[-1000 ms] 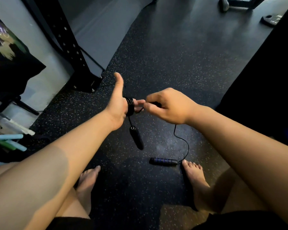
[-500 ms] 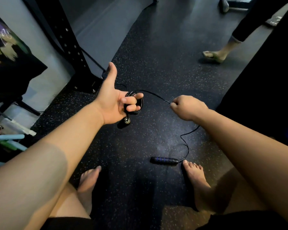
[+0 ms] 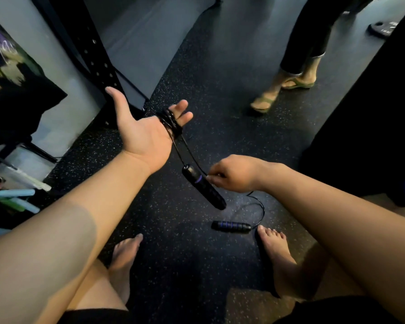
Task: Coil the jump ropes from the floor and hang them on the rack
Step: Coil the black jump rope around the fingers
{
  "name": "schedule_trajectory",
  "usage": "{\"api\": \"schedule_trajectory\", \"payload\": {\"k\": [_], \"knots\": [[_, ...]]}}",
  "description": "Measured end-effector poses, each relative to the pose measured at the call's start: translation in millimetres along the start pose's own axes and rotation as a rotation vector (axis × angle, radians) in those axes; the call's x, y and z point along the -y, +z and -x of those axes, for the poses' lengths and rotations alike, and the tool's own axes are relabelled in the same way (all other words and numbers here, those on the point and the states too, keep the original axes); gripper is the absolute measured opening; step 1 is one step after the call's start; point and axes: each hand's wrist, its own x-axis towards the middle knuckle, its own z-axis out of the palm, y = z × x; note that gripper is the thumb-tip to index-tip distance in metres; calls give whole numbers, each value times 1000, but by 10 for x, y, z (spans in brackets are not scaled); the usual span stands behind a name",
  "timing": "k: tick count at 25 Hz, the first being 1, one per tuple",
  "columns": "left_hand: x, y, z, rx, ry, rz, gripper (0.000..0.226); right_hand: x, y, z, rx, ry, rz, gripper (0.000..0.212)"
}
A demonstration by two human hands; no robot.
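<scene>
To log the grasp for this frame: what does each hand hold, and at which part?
The right hand pinches the cord beside the hanging handle. The left hand is open; the coil is wound round its fingers.

Dim, bluish light, deep shadows at right, wide-angle bending and blur toward the edges.

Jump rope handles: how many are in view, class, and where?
2. One handle hangs below the left hand, beside the right hand; the other handle lies on the floor by a bare foot. Others may be hidden.
</scene>
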Motion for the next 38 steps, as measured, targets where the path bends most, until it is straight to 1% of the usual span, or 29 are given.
{"api": "schedule_trajectory", "payload": {"k": [3, 5, 6, 8, 9, 10, 11, 13, 14, 16, 18, 22, 24, 26, 28, 29, 31, 33, 35, 38], "knots": [[20, -92, -103, -75, 110, -91, 99, 130, -107, 74, -175, -161, 79, 25], [90, -167, -160, -139, 87, -279, 96, 211, -172, 112, -290, -243, 111, 28], [148, -206, -176, -155, 33, -432, 103, 238, -212, 126, -327, -267, 111, 29], [233, -240, -162, -73, -128, -724, 127, 258, -300, 146, -370, -292, 65, 29], [256, -239, -137, 17, -197, -816, 134, 251, -355, 156, -401, -293, 27, 28], [260, -217, -100, 105, -246, -876, 134, 229, -418, 168, -454, -286, -17, 28], [256, -179, -60, 177, -282, -906, 130, 190, -482, 179, -523, -268, -60, 28], [243, -91, 17, 263, -332, -889, 118, 87, -574, 193, -642, -182, -104, 29], [239, -54, 54, 305, -367, -872, 117, 25, -584, 182, -666, -122, -112, 31], [236, 13, 125, 402, -448, -847, 117, -72, -554, 152, -648, -62, -155, 34], [235, 87, 189, 445, -487, -772, 119, -122, -473, 97, -602, -61, -249, 38], [183, 161, 236, 381, -513, -468, 121, -93, -320, 58, -571, -51, -530, 35], [163, 189, 248, 354, -503, -322, 122, -45, -284, 49, -532, 1, -662, 34], [180, 207, 226, 315, -456, -226, 124, -24, -246, 15, -450, 83, -744, 38], [184, 232, 151, 251, -378, -160, 126, -58, -196, -35, -328, 155, -789, 38], [171, 232, 86, 207, -326, -124, 126, -80, -176, -52, -246, 178, -768, 36], [106, 199, -65, 101, -195, -50, 125, -106, -153, -82, -71, 190, -625, 31], [26, 127, -221, 40, -65, -12, 113, -87, -136, -104, 21, 148, -514, 30], [-27, 46, -325, 16, 1, -72, 103, -31, -137, -92, -14, 80, -452, 31], [12, -50, -402, -116, -37, -220, 117, 20, -164, -71, -142, -78, -332, 29]]}}
